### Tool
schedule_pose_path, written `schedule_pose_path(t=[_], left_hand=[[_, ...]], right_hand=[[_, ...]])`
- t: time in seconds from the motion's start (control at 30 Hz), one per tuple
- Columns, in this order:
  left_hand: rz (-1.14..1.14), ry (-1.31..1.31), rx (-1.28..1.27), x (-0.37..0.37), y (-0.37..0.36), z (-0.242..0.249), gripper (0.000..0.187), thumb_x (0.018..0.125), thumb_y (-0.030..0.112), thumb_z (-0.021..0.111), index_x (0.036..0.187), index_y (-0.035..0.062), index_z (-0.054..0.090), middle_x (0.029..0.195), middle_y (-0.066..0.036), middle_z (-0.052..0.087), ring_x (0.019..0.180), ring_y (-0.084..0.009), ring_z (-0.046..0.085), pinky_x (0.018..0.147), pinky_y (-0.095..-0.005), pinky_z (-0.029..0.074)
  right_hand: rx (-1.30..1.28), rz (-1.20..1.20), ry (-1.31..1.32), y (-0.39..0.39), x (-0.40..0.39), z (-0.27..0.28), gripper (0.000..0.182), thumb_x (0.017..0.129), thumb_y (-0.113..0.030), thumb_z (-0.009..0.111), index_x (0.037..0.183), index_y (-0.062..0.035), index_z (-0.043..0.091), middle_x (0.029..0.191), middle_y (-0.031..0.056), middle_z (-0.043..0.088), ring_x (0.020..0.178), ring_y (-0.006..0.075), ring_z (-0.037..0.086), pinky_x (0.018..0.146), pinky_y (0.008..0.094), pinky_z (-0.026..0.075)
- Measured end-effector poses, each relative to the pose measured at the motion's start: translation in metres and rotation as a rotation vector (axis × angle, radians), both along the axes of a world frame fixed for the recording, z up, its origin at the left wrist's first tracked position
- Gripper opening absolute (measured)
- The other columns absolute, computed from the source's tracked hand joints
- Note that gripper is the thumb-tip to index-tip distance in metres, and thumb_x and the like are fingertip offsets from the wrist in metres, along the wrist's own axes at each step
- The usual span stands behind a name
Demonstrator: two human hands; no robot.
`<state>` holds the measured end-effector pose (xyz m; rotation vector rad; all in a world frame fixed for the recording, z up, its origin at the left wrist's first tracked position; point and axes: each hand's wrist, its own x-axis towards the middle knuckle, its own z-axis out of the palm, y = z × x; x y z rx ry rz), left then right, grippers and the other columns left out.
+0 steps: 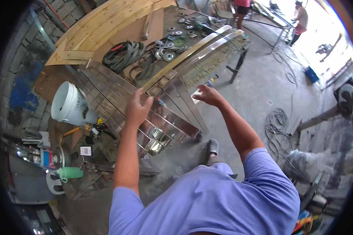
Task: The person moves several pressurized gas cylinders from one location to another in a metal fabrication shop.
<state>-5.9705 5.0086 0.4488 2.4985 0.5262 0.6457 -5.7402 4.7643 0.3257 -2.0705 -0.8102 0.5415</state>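
Observation:
My left hand (137, 107) is over a stack of shiny metal tubes (170, 119), its thumb apart from the fingers. Past its fingertips runs a long gold-toned metal bar (184, 57), lying across the stack and the work table. My right hand (208, 95) hovers to the right of the tubes, fingers curved and spread apart. A small white piece (195, 97) shows right beside its fingertips, partly covered by them. Parallel to the gold-toned bar lies a silver tube (215, 46).
An angle grinder (203, 27), grinding discs (169, 56) and coiled straps (123, 56) lie on the table. A white bucket (72, 103) and green bottle (70, 172) are at left. Cables (278, 125) coil on the floor at right. Two people are in the background.

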Motion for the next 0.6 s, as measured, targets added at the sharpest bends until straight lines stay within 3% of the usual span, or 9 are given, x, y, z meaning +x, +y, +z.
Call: schedule_pose_path(t=[0.1,0.2,0.23,0.3,0.37,0.47,0.53,0.6], left_hand=[[0.05,0.236,0.146,0.076,0.006,-0.032,0.081,0.075,0.051,0.075,0.133,0.0005,0.05,0.126,-0.023,0.058,0.119,-0.0377,0.055,0.099,-0.0424,0.044],[0.084,0.442,-0.166,0.115,0.018,-0.066,0.086,0.07,0.056,0.076,0.129,-0.0013,0.051,0.128,-0.025,0.057,0.119,-0.038,0.055,0.095,-0.044,0.047],[0.176,0.498,-0.05,0.117,0.003,-0.056,0.085,0.068,0.057,0.077,0.129,0.0033,0.053,0.128,-0.022,0.058,0.117,-0.0368,0.057,0.093,-0.0437,0.048],[0.159,0.474,-0.155,0.12,-0.006,-0.052,0.081,0.067,0.057,0.078,0.126,0.0064,0.055,0.127,-0.02,0.059,0.115,-0.0356,0.058,0.09,-0.0437,0.048],[0.134,0.397,-0.145,0.118,-0.011,-0.057,0.073,0.067,0.051,0.079,0.122,0.0088,0.057,0.118,-0.018,0.063,0.107,-0.0363,0.061,0.084,-0.0441,0.049],[0.085,0.387,-0.194,0.112,-0.053,-0.041,0.078,0.067,0.04,0.084,0.129,0.0019,0.054,0.117,-0.019,0.063,0.111,-0.0337,0.06,0.092,-0.0398,0.048],[0.142,0.425,-0.235,0.107,-0.096,-0.017,0.076,0.07,0.037,0.082,0.131,0.0028,0.052,0.115,-0.018,0.062,0.109,-0.0326,0.061,0.091,-0.0394,0.049],[0.095,0.426,-0.171,0.099,-0.126,-0.027,0.073,0.07,0.039,0.081,0.127,0.0031,0.053,0.115,-0.017,0.062,0.107,-0.0339,0.061,0.09,-0.0414,0.05]], right_hand=[[0.111,0.14,-0.053,0.065,0.035,0.008,0.094,0.068,-0.055,0.08,0.136,0.0001,0.045,0.132,0.0219,0.055,0.124,0.0332,0.053,0.103,0.0388,0.042],[0.149,0.315,0.023,0.1,0.052,0.019,0.098,0.066,-0.05,0.084,0.139,0.0005,0.042,0.132,0.0233,0.054,0.125,0.0322,0.052,0.103,0.0391,0.041],[0.142,0.366,0.061,0.108,0.055,0.023,0.099,0.065,-0.048,0.084,0.139,0.0003,0.041,0.131,0.0234,0.055,0.124,0.0319,0.053,0.103,0.0393,0.041],[0.127,0.425,0.11,0.116,0.06,0.022,0.1,0.064,-0.045,0.086,0.14,0.0003,0.039,0.128,0.0234,0.057,0.122,0.0314,0.054,0.103,0.0393,0.042],[0.118,0.434,0.121,0.113,0.066,0.021,0.1,0.064,-0.043,0.086,0.14,0.0006,0.039,0.125,0.023,0.058,0.12,0.0311,0.055,0.102,0.0387,0.042],[0.123,0.572,0.381,0.08,0.075,0.037,0.096,0.063,-0.039,0.088,0.137,0.0006,0.041,0.121,0.0217,0.061,0.116,0.0303,0.057,0.099,0.0378,0.044],[0.047,0.552,0.257,0.043,0.075,0.046,0.09,0.063,-0.035,0.089,0.133,-0.0009,0.044,0.118,0.0205,0.062,0.111,0.0285,0.06,0.094,0.0379,0.046],[0.169,0.546,0.051,0.005,0.072,0.008,0.084,0.062,-0.033,0.089,0.129,-0.0033,0.047,0.115,0.0185,0.063,0.108,0.0274,0.061,0.091,0.0384,0.047]])
